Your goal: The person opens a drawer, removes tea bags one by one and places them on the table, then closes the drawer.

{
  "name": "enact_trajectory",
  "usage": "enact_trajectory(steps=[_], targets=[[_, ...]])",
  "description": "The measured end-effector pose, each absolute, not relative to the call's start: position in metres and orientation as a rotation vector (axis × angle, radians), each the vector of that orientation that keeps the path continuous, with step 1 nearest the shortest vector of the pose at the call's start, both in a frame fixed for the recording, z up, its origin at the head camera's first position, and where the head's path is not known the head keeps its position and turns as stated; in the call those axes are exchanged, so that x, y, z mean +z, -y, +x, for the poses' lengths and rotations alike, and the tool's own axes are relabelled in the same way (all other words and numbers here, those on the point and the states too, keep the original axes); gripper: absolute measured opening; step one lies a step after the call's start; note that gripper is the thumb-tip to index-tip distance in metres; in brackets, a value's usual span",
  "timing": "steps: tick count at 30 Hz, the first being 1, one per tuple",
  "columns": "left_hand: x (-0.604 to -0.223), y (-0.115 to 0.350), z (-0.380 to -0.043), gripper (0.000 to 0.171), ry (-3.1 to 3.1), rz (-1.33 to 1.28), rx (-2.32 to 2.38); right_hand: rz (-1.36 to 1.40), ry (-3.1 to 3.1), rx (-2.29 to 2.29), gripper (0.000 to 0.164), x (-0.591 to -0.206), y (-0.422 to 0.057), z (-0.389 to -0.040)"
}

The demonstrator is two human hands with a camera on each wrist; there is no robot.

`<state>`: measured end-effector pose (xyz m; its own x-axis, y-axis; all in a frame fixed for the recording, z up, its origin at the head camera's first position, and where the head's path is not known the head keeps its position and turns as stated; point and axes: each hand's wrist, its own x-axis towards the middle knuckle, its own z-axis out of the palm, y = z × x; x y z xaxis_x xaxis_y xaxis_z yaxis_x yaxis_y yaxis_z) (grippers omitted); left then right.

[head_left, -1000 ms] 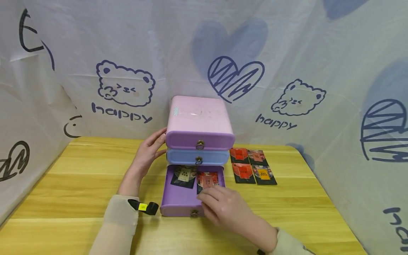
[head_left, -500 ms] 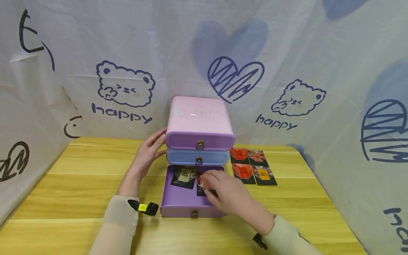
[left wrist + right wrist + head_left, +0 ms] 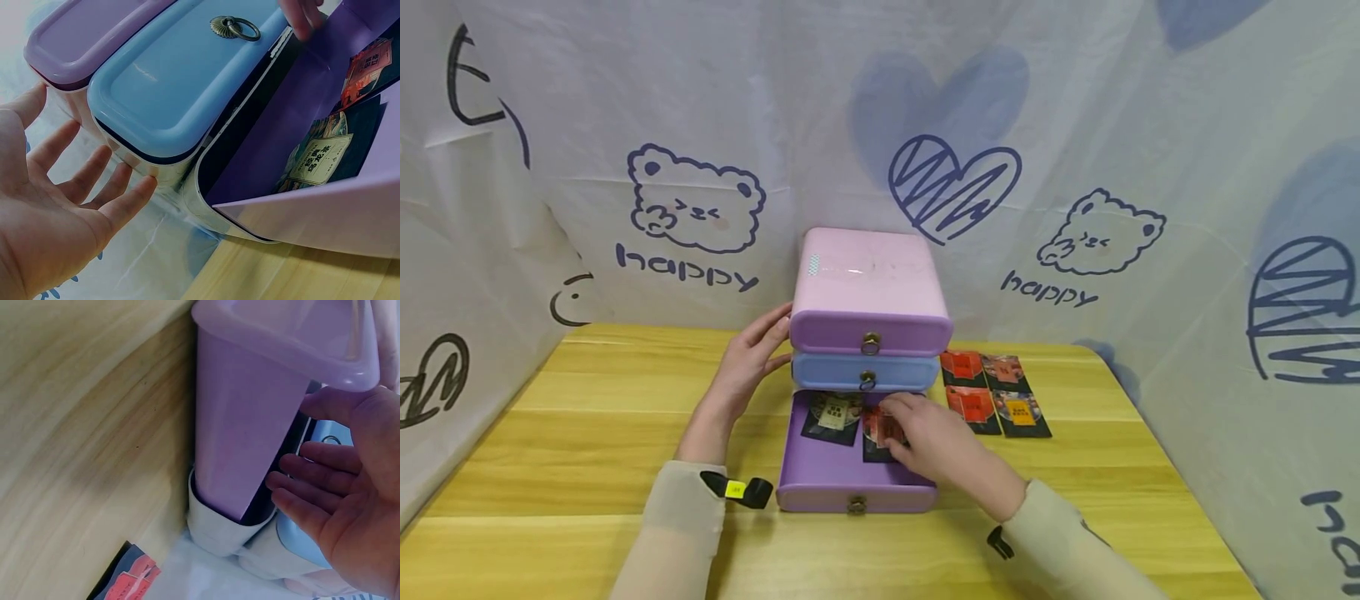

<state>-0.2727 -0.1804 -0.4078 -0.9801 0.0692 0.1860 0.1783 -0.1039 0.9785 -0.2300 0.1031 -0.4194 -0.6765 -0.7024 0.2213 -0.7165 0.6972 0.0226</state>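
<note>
A small chest of drawers has its bottom purple drawer pulled out. In that drawer lie a black tea packet with a cream label and, right of it, a red-and-black packet. My right hand hovers over the drawer's right side, partly covering the red-and-black packet. Its fingers look loosely bent in the right wrist view, with nothing between them. Against the chest's left side rests my left hand; the left wrist view shows its spread fingertips at the casing.
Several packets lie in a block on the wooden table, right of the chest. The blue middle drawer and purple top drawer are pushed in. A printed cloth hangs behind the table.
My right hand moved from the red-and-black packet's near end farther back over it, and its fingers loosened. The packet lies flat in the drawer. My left hand stayed put.
</note>
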Motion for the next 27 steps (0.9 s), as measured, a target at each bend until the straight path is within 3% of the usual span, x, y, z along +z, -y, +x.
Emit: enact_trajectory(steps=[9, 16, 27], targets=[[-0.408, 0.181, -0.272, 0.052, 2.055, -0.288, -2.261, 1.202, 2.842, -0.041, 0.072, -0.427, -0.099, -0.239], [-0.409, 0.181, -0.273, 0.051, 2.054, -0.292, -2.259, 1.252, 2.893, -0.095, 0.080, -0.432, -0.096, -0.243], [-0.409, 0.181, -0.274, 0.051, 2.052, -0.290, -2.259, 1.326, 2.861, -0.181, 0.075, -0.437, -0.089, -0.245]])
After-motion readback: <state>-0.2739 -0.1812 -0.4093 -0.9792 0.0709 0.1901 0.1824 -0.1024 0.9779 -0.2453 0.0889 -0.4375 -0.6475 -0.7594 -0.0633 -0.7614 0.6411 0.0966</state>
